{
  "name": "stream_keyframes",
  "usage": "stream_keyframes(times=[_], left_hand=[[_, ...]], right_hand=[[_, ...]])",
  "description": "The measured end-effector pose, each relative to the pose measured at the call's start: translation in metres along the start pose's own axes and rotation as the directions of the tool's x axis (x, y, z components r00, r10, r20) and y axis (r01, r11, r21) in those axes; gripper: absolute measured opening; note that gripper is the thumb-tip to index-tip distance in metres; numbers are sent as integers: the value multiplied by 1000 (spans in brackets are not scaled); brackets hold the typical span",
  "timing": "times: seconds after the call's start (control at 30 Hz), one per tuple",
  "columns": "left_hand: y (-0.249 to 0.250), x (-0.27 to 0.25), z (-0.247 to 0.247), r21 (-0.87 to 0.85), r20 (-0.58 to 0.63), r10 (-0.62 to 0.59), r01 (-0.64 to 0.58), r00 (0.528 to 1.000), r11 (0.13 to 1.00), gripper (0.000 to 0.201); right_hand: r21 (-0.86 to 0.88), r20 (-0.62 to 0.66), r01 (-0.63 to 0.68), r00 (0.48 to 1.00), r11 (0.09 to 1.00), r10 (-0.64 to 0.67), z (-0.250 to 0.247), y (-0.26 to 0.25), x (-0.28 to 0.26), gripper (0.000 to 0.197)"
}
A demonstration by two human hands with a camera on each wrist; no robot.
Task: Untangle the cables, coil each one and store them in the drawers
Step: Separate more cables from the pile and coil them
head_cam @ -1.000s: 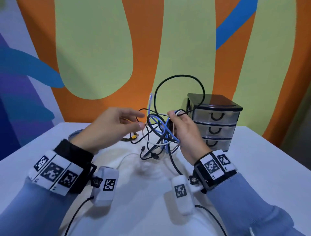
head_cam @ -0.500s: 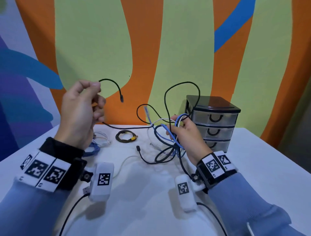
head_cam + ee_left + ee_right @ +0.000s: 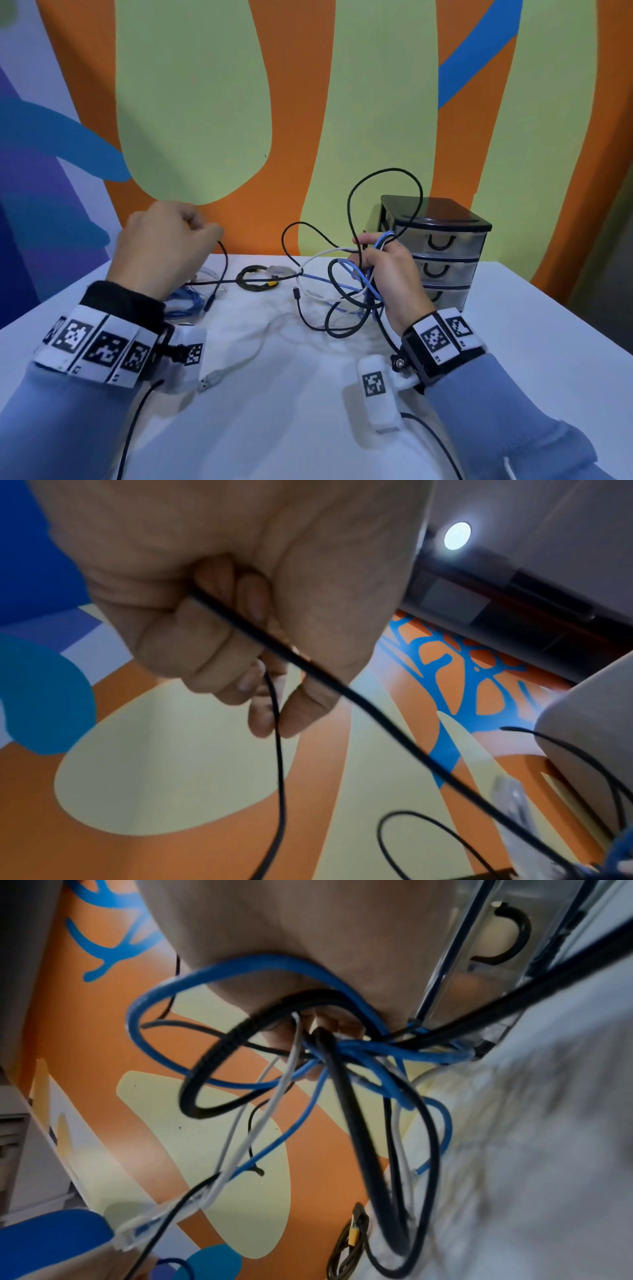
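Observation:
My right hand (image 3: 387, 270) grips a tangle of cables (image 3: 356, 294) just left of the drawer unit: blue (image 3: 212, 972), white (image 3: 270, 1107) and thick black (image 3: 352, 1123) strands bunch in its fist, and a thin black loop (image 3: 383, 178) rises above it. My left hand (image 3: 164, 246) is raised at the left and pinches a thin black cable (image 3: 279, 750) between thumb and fingers. That cable's plug end (image 3: 209, 303) hangs below the hand, and its other length (image 3: 377, 712) runs right toward the tangle.
A small drawer unit (image 3: 442, 246) with three closed drawers stands at the back right of the white table (image 3: 308, 428). A coiled black-and-yellow cable (image 3: 257, 279) and a blue coil (image 3: 186, 301) lie at the back left. A white USB cable (image 3: 233, 368) trails across the middle.
My left hand has come down and slightly toward the centre with the thin black cable; its free end now hangs downward. The right hand stays by the drawers with the tangle.

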State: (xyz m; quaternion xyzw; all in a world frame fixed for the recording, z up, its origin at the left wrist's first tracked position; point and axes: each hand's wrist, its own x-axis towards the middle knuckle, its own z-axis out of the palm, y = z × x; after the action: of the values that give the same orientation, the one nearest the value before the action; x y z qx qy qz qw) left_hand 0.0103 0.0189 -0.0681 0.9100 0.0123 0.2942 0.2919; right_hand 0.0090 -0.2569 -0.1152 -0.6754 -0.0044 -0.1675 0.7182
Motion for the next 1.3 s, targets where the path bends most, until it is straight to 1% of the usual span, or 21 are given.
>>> stream_keyframes(times=[0.03,0.07,0.13,0.23,0.27,0.3,0.37,0.4,0.47,0.57,0.67,0.73,0.8,0.83,0.87,0.93,1.0,1.07,1.13,1.23,1.3], left_hand=[[-2,1,-1,11,-8,-7,7,1000,1000,32],[-2,1,-1,21,33,-9,9,999,1000,35],[-1,0,3,46,181,7,-15,983,999,40],[2,0,13,46,360,98,-123,928,991,44],[4,0,16,-38,404,135,-131,905,991,46],[7,-1,18,-161,448,155,-92,880,983,41],[14,-6,19,-385,549,201,31,812,922,23],[16,-9,19,-460,584,248,63,773,886,20],[22,-16,16,-601,621,350,140,702,787,24],[25,-20,13,-724,588,440,198,679,661,24],[21,-20,16,-733,586,483,173,650,658,28],[20,-20,19,-698,600,489,116,633,706,27],[24,-22,20,-691,566,476,72,674,720,11],[26,-22,20,-714,525,447,90,724,694,14],[28,-20,19,-752,465,394,118,793,649,19],[29,-14,15,-832,320,255,142,912,537,22],[25,-7,12,-874,197,152,103,968,474,23],[18,-3,8,-864,74,134,-4,988,504,21],[11,1,1,-804,-65,123,-125,990,581,17],[-3,7,-9,-548,-274,200,-323,941,772,18],[-11,10,-11,-359,-349,199,-327,916,874,21]], right_hand=[[3,-1,3,1000,1000,-3,1,1,0,34],[13,2,8,1000,1000,-8,2,2,0,34],[49,8,21,1000,999,-21,3,4,1,36],[129,42,21,999,991,-27,3,3,1,34],[156,66,23,997,988,-34,3,2,0,33],[181,89,27,995,983,-44,4,1,-1,32],[229,116,28,992,973,-56,5,-1,-3,31],[252,118,21,992,967,-52,5,-1,-4,30],[265,107,19,993,964,-49,5,-1,-4,27],[203,74,34,996,979,-50,4,0,-2,26],[175,50,45,997,983,-54,3,2,0,27],[191,44,42,998,981,-51,1,2,0,25],[219,57,38,997,975,-52,-1,0,1,23],[220,60,36,997,975,-51,-1,0,1,23],[203,59,41,997,978,-54,-2,0,2,25],[81,39,89,995,993,-92,-3,0,3,29],[-95,47,154,988,983,-150,-3,0,3,29],[-146,78,180,982,973,-170,-6,-3,2,29],[-147,100,193,979,970,-180,-11,-6,2,32],[-173,141,205,973,963,-182,-20,-5,5,41],[-181,143,211,972,961,-187,-23,0,9,45]])
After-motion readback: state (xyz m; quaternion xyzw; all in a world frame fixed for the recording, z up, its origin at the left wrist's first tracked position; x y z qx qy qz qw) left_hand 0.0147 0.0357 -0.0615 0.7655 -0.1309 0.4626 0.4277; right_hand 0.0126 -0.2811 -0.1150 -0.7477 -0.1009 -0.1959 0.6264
